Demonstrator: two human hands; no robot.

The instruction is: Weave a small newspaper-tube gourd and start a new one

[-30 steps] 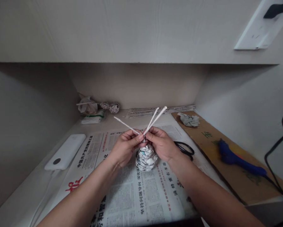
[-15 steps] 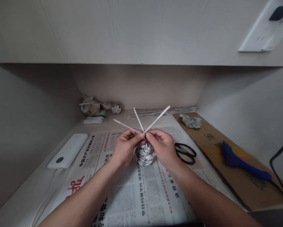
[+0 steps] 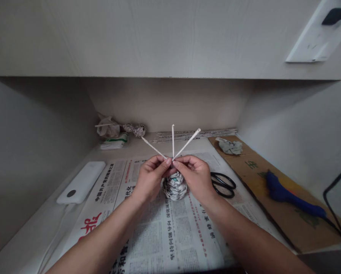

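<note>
Between my hands is a round woven paper piece (image 3: 175,187), made of printed newspaper strips. Thin rolled paper tubes (image 3: 186,144) fan out from its top: one leans left, one stands nearly upright, one leans right. My left hand (image 3: 152,173) pinches the base of the left-leaning tube with thumb and fingers. Close beside it, my right hand (image 3: 193,172) is closed at the foot of the other tubes, its thumb tip almost touching the left thumb. The fingers partly hide the top of the weave.
Newspaper (image 3: 156,228) covers the desk. Black-handled scissors (image 3: 224,185) lie to the right, and a blue glue gun (image 3: 292,198) rests on cardboard (image 3: 261,190). A white power bank (image 3: 81,182) lies left. Behind are paper sticks (image 3: 193,135) and a woven piece (image 3: 134,129). A shelf overhangs.
The middle tube has swung from leaning left to nearly upright. The left tube now points more steeply up. My hands have barely moved.
</note>
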